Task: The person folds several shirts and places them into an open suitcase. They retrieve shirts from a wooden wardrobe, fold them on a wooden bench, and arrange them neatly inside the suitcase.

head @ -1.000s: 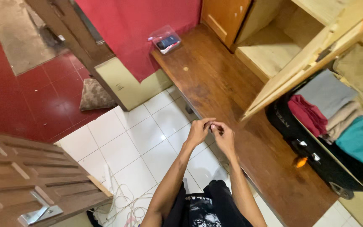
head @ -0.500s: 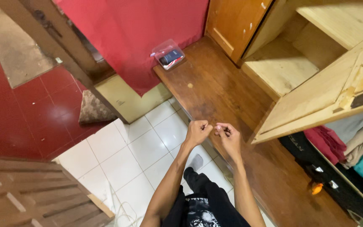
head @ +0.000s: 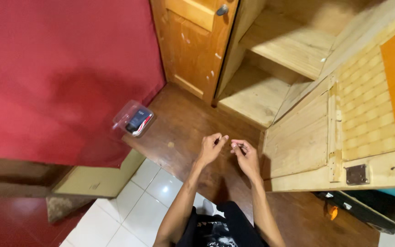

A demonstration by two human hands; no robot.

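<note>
A red wall [head: 60,73] fills the left side of the head-camera view, and a pale wooden cupboard [head: 270,87] stands open at the upper right, its bare shelves showing. The cupboard's open door [head: 344,132], made of light slats with an orange patch and a small metal latch plate [head: 357,174], swings out across the right side. Below runs a dark brown wooden table [head: 184,123], set against the wall and cupboard. White floor tiles [head: 147,201] lie at the lower left, with red floor beyond them in the corner.

Both bare arms reach forward over the table's near edge. The left hand [head: 210,148] is loosely curled, its fingers partly bent and its thumb and forefinger drawn together. The right hand [head: 247,155] sits just beside it, also half closed, fingertips pinched toward the left hand. The two hands are close together but apart. Whether either one pinches something small cannot be told.

A clear plastic box [head: 133,120] holding a dark item rests on the table against the red wall, well to the left of the hands. Part of a dark suitcase [head: 366,210] shows under the door at the lower right.
</note>
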